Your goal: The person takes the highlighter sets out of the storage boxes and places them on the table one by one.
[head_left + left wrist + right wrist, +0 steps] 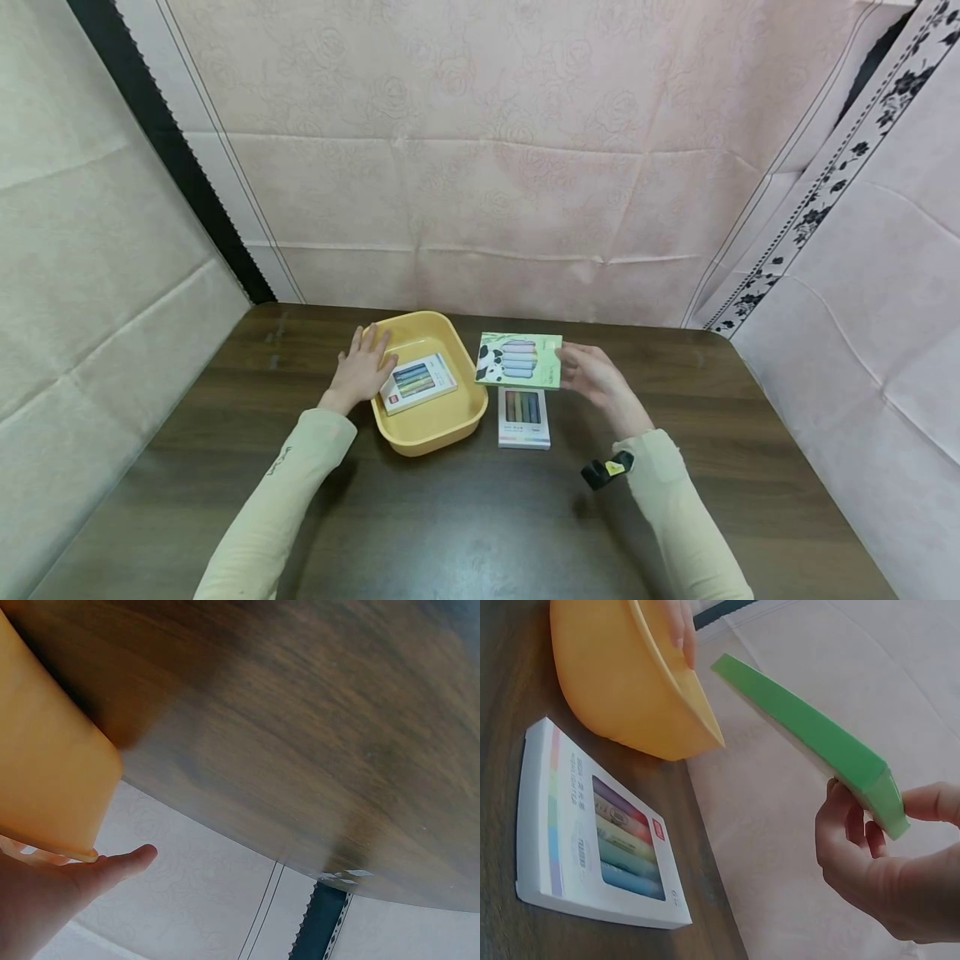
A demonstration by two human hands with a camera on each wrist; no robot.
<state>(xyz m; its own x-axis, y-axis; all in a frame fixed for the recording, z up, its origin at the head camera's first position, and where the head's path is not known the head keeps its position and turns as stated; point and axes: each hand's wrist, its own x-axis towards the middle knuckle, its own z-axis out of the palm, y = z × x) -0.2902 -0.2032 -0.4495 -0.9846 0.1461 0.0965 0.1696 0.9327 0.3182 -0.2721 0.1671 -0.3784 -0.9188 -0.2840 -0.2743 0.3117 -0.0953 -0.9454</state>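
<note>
My right hand (pixel 596 379) pinches the right edge of a green box (pixel 519 360) printed with pastel marker pens and a black-and-white cartoon animal. In the right wrist view, the thumb and fingers grip one end of that green box (pixel 810 727), held off the table. Below it, a white box of markers (pixel 523 433) with a clear window lies flat on the table. My left hand (pixel 362 371) rests with spread fingers over the left rim of a yellow plastic basin (pixel 427 429). Inside the basin lies another white marker box (pixel 442 379), slightly tilted.
The dark wood table (pixel 465 533) carries the basin and boxes near its far edge. Pale cloth hangs behind it (pixel 480 208) and on both sides. A black device (pixel 607 471) is strapped at the right wrist.
</note>
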